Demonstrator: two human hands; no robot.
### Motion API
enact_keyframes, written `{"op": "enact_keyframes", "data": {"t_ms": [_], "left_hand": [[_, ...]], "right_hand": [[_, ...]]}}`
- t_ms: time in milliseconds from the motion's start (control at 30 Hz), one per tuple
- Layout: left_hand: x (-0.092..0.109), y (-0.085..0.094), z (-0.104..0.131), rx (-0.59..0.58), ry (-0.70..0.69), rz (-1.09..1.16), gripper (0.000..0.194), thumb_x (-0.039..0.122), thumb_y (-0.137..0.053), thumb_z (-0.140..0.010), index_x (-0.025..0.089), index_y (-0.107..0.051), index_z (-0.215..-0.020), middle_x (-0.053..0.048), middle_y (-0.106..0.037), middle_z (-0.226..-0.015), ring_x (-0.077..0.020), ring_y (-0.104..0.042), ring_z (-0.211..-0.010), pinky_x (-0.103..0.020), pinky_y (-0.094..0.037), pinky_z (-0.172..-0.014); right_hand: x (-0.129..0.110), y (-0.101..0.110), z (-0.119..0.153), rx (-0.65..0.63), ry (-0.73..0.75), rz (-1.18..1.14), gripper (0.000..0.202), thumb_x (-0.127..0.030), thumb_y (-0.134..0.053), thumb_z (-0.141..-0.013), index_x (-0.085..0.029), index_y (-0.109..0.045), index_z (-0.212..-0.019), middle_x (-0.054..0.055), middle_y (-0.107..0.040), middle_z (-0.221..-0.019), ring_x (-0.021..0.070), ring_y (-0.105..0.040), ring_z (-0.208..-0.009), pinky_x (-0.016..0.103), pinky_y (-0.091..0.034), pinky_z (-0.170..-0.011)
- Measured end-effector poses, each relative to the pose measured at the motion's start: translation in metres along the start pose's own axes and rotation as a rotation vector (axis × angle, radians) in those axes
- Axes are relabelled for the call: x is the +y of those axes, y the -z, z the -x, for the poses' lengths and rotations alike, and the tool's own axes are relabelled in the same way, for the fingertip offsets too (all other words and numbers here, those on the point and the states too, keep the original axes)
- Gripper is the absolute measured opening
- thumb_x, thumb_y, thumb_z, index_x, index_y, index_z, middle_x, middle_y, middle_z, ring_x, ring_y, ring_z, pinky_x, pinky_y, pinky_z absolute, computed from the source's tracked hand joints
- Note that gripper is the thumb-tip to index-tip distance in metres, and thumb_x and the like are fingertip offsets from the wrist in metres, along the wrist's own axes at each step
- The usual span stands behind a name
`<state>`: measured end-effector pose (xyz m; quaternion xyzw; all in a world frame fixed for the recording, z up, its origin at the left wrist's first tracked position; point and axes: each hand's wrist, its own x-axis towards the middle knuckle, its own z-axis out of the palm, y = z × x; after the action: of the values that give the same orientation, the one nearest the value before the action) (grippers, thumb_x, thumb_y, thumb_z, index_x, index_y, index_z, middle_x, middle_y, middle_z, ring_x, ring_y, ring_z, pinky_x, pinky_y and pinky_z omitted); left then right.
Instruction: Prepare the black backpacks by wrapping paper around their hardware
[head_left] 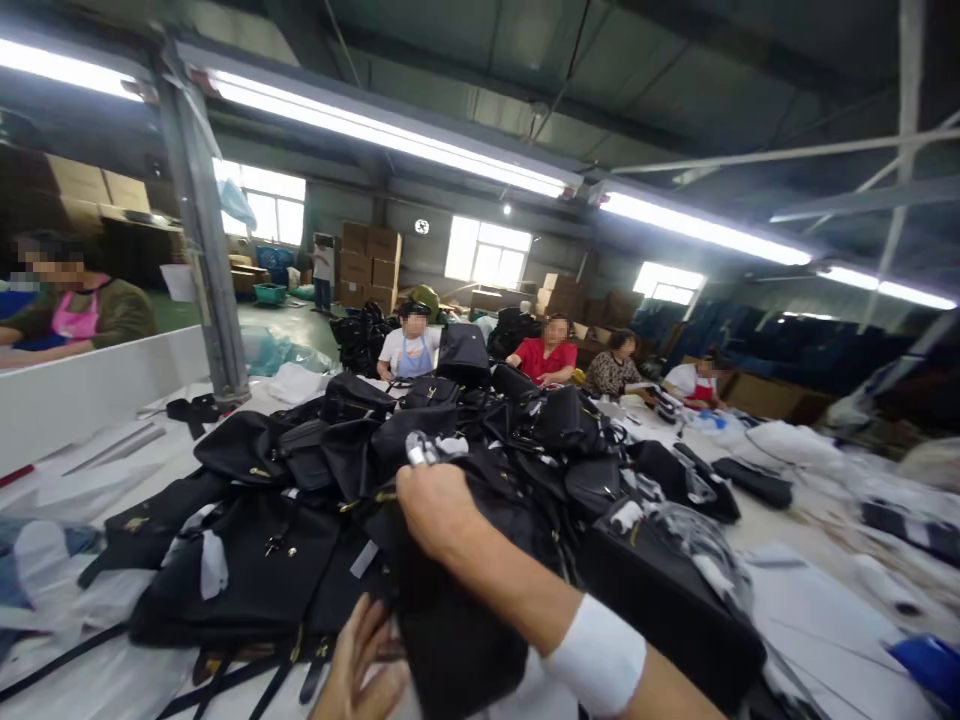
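Note:
My right hand, a white band around its forearm, is closed at the top of a black bag that stands upright in front of me. Its fingertips are hidden behind the hand, where a white and clear wrapping sticks up. Low beside the bag's left side is my left hand, fingers apart and palm turned towards the bag; I cannot tell whether it touches it. Left of it lies a large black bag with a metal clasp and a piece of white paper on it.
A heap of black bags covers the middle of the table. To the right are a black bag under clear plastic, white sheets and a blue item. Several people sit along the far side. A metal post rises at left.

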<state>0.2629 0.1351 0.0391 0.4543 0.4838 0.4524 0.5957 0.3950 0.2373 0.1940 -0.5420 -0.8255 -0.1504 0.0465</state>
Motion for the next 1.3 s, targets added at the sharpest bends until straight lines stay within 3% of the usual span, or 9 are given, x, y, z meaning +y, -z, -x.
{"op": "enact_keyframes", "data": {"t_ms": [167,267,433,533,667,800,933,1100,1300], "left_hand": [[-0.021,0.075,0.038,0.210,0.047,-0.247,0.080,0.053,-0.072,-0.062,0.016,-0.047,-0.129,-0.016,-0.057,-0.131,-0.0390,-0.043,-0.130,-0.052,-0.035,-0.109],[-0.050,0.132,0.079,0.279,0.160,-0.181,0.068,0.040,-0.077,-0.057,0.016,-0.057,-0.118,-0.012,-0.065,-0.120,-0.0395,-0.049,-0.125,-0.050,-0.038,-0.106],[-0.083,0.212,0.129,0.378,0.388,0.146,0.050,0.018,-0.067,-0.061,0.016,-0.061,-0.111,-0.008,-0.073,-0.102,-0.0312,-0.066,-0.098,-0.040,-0.054,-0.083],[-0.092,0.241,0.145,0.385,0.494,0.263,0.049,0.022,-0.068,-0.065,0.015,-0.060,-0.112,-0.011,-0.073,-0.096,-0.0303,-0.069,-0.086,-0.039,-0.054,-0.074],[-0.101,0.248,0.147,0.319,0.563,0.348,0.063,0.047,-0.073,-0.069,0.023,-0.054,-0.125,-0.012,-0.069,-0.113,-0.0322,-0.067,-0.098,-0.042,-0.053,-0.080],[-0.113,0.243,0.136,0.396,0.434,0.238,0.058,0.031,-0.080,-0.062,0.015,-0.061,-0.115,-0.014,-0.071,-0.106,-0.0325,-0.065,-0.100,-0.042,-0.052,-0.084],[-0.117,0.253,0.132,0.301,0.378,0.299,0.050,0.022,-0.078,-0.063,0.012,-0.064,-0.109,-0.013,-0.072,-0.102,-0.0307,-0.066,-0.098,-0.041,-0.052,-0.086],[-0.106,0.272,0.138,0.031,0.373,0.388,0.061,0.031,-0.081,-0.065,0.012,-0.061,-0.118,-0.015,-0.071,-0.108,-0.0330,-0.065,-0.103,-0.042,-0.049,-0.093],[-0.120,0.273,0.138,0.021,0.418,0.358,0.060,0.034,-0.084,-0.060,0.013,-0.064,-0.112,-0.016,-0.070,-0.112,-0.0357,-0.064,-0.105,-0.045,-0.048,-0.096]], "right_hand": [[-0.150,-0.025,0.033,-0.174,0.179,-0.284,0.015,-0.019,-0.057,-0.076,-0.013,-0.062,-0.089,0.011,-0.069,-0.077,0.0237,-0.065,-0.065,0.031,-0.050,-0.053],[-0.199,-0.066,0.064,-0.233,0.170,-0.546,0.030,-0.039,-0.054,-0.085,-0.016,-0.061,-0.103,0.009,-0.071,-0.082,0.0253,-0.067,-0.073,0.033,-0.052,-0.060],[-0.194,-0.124,0.128,-0.049,-0.208,-0.776,0.040,-0.044,-0.048,-0.091,-0.020,-0.052,-0.124,0.010,-0.064,-0.116,0.0236,-0.059,-0.109,0.035,-0.045,-0.093],[-0.171,-0.148,0.162,-0.139,-0.337,-0.674,0.079,-0.054,-0.065,-0.077,-0.012,-0.038,-0.138,0.021,-0.045,-0.139,0.0349,-0.040,-0.130,0.048,-0.034,-0.105],[-0.167,-0.169,0.184,-0.378,-0.480,-0.939,0.088,-0.059,-0.070,-0.068,-0.015,-0.038,-0.138,0.017,-0.058,-0.123,0.0354,-0.052,-0.116,0.049,-0.040,-0.097],[-0.183,-0.172,0.183,-0.480,-0.579,-1.416,0.069,-0.055,-0.073,-0.065,-0.018,-0.052,-0.120,0.005,-0.067,-0.095,0.0220,-0.064,-0.081,0.035,-0.052,-0.073],[-0.192,-0.155,0.193,-0.444,-0.677,-1.476,0.056,-0.058,-0.066,-0.072,-0.016,-0.053,-0.107,-0.004,-0.057,-0.064,0.0122,-0.055,-0.050,0.027,-0.048,-0.052],[-0.201,-0.108,0.231,-0.475,-0.693,-1.698,0.056,-0.060,-0.056,-0.080,-0.019,-0.050,-0.118,-0.004,-0.060,-0.063,0.0138,-0.062,-0.057,0.028,-0.052,-0.059],[-0.219,-0.098,0.258,-0.486,-0.837,-1.839,0.062,-0.062,-0.064,-0.074,-0.017,-0.051,-0.115,0.000,-0.066,-0.067,0.0164,-0.067,-0.065,0.030,-0.053,-0.065]]}}
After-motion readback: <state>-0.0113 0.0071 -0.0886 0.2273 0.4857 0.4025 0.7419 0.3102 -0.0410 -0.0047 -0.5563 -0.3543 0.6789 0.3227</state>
